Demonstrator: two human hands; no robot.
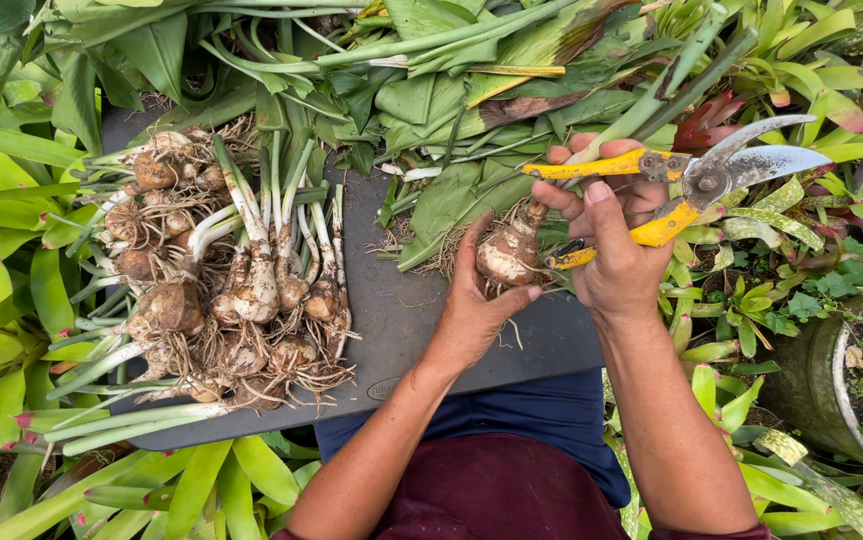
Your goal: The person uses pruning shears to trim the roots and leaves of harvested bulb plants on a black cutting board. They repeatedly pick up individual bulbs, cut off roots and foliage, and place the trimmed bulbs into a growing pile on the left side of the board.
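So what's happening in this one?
A person sits over a dark grey board among garden plants. The left hand cups a pale, rooted bulb whose stalk and leaves run up and to the right. The right hand grips yellow-handled pruning shears, blades open and pointing right, clear of the bulb. On the left of the board lies a pile of bulbs with cut stalks and tangled roots.

A pale, rooty bulb (507, 256) sits mid-frame; yellow-handled shears (681, 185), blades parted, point toward the upper right.
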